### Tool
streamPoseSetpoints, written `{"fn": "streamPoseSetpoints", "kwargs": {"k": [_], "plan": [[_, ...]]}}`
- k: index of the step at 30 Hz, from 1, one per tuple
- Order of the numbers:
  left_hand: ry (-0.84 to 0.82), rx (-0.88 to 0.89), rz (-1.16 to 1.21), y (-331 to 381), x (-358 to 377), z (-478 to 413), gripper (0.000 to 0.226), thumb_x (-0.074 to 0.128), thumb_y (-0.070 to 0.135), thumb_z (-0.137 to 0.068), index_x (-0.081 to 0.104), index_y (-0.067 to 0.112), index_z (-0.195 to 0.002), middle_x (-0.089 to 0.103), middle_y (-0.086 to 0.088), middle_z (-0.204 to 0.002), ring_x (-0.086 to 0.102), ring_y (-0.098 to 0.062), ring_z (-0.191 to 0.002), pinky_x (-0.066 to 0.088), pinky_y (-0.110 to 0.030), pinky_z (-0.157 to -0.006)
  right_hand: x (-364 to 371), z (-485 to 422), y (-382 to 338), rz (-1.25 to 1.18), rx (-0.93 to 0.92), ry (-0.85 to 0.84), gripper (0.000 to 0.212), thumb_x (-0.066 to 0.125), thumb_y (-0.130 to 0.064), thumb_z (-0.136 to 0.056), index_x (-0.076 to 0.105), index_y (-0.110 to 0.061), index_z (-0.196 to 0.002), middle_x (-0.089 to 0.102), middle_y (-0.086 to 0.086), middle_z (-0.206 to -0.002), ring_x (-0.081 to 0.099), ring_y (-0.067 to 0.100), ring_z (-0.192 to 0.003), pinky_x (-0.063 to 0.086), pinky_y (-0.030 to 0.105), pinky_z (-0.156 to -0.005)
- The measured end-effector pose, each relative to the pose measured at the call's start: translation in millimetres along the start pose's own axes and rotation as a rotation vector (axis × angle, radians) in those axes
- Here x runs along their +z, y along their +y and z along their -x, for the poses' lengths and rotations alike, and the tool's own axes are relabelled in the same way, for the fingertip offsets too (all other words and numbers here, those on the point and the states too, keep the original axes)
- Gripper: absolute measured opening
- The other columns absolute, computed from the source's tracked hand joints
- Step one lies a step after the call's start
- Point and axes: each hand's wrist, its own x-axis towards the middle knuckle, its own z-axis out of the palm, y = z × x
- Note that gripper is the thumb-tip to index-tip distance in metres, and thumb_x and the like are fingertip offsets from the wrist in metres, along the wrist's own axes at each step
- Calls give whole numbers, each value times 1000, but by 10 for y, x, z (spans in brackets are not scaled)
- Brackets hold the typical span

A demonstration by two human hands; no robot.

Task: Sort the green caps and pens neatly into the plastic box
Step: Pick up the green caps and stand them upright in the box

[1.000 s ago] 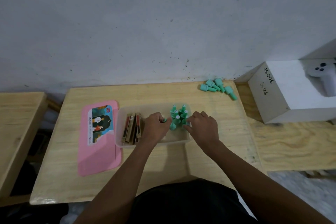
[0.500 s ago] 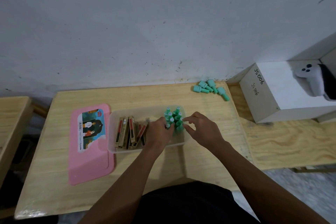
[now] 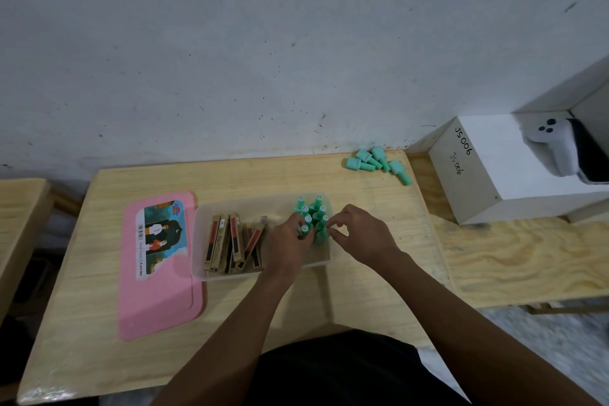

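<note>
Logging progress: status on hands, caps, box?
Left hand, right hand: both pinch upright green caps in plastic box. Loose caps lie far right. Nothing in the way.

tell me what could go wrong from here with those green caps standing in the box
1. The upright caps stand packed together in the plastic box; with the left hand and right hand both at the cluster, a nudge could topple several.
2. The pen packs lean unevenly beside them and might slide into that space.
3. The loose caps lie near the table corner and could roll off.
</note>
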Motion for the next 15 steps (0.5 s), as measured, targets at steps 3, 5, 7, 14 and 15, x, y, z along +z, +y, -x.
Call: {"fn": "streamPoseSetpoints", "kwargs": {"k": [3, 5, 7, 14, 15], "plan": [[-23, -2, 55, -1, -31, 7, 19, 71, 34, -81, 62, 21, -92, 59, 5, -67, 54, -11, -57, 44, -25, -52, 3, -11, 18, 0, -4, -8, 19, 58, -42, -92, 68, -37, -107, 59, -12, -101, 57, 7, -95, 46, 26, -66], [-56, 1, 93, -24, -47, -1, 19, 73, 31, -80, 64, 19, -92, 60, 4, -68, 55, -10, -57, 48, -28, -56, 0, -28, 25, 3, -8, -14, 18, 58, -43, -91, 69, -38, -106, 58, -12, -100, 57, 7, -93, 46, 25, -65], [-96, 14, 118, -58, -56, -8, 19, 73, 29, -79, 65, 19, -93, 64, 1, -71, 59, -13, -61, 52, -32, -60, -6, -46, 30, -6, -9, -23, 19, 58, -43, -91, 69, -37, -105, 59, -12, -100, 56, 6, -91, 45, 25, -64], [-102, 9, 173, -48, -66, -16, 18, 73, 23, -80, 67, 15, -95, 64, 1, -75, 62, -15, -68, 54, -32, -64, -40, -95, 8, -21, -1, 17, 27, 56, -40, -93, 63, -38, -119, 61, -11, -100, 57, 9, -94, 49, 28, -67], [-97, 7, 174, -43, -57, -15, 18, 74, 23, -80, 67, 15, -95, 65, 0, -76, 63, -15, -68, 55, -34, -65, -45, -107, -1, -12, 3, 18, 27, 55, -40, -94, 63, -38, -120, 61, -11, -101, 58, 10, -96, 49, 29, -69]]}}
